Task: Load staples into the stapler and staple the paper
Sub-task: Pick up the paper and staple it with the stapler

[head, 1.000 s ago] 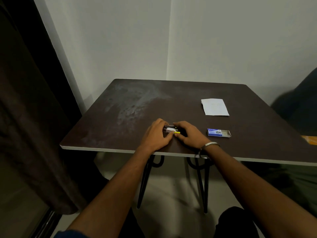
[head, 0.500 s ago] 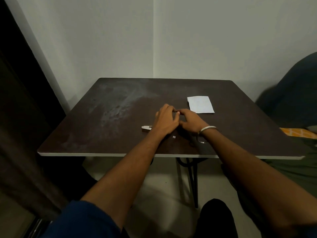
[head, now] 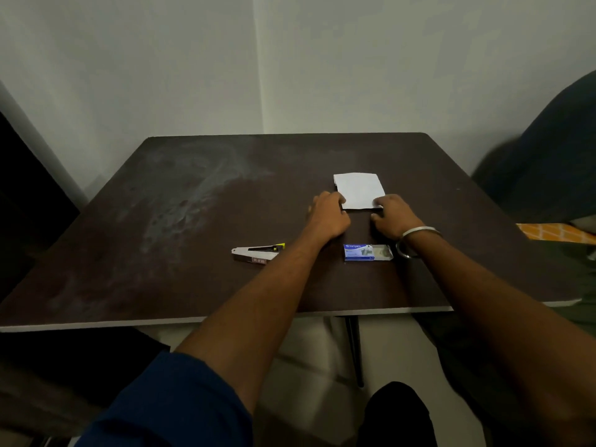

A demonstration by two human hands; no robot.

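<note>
The folded white paper [head: 359, 190] lies flat on the dark brown table [head: 180, 221], right of centre and toward the far half of the top. Both hands are at its near edge. The left hand [head: 328, 216] sits at the near-left corner of the paper with its fingers curled; the fingertips meet the paper's edge, but whether they pinch the sheet or only touch it cannot be determined from this view. The right hand [head: 392, 217] sits at the near-right corner, fingers likewise bent toward the edge, and its hold is equally unclear. The two hands are apart, with a strip of bare table and the paper's near edge between them. A metal bangle [head: 416, 237] circles the right wrist.

The stapler [head: 256, 252] lies on the table to the left of the left forearm, well apart from the paper and untouched by either hand. It rests on its side, with a yellow part at its right end. The blue staple box [head: 367, 252] lies between the two forearms, nearer than the hands, its tray slid partly out to the right.

A blue sleeve [head: 167, 404] covers the upper left arm at the near edge of the view.
</note>
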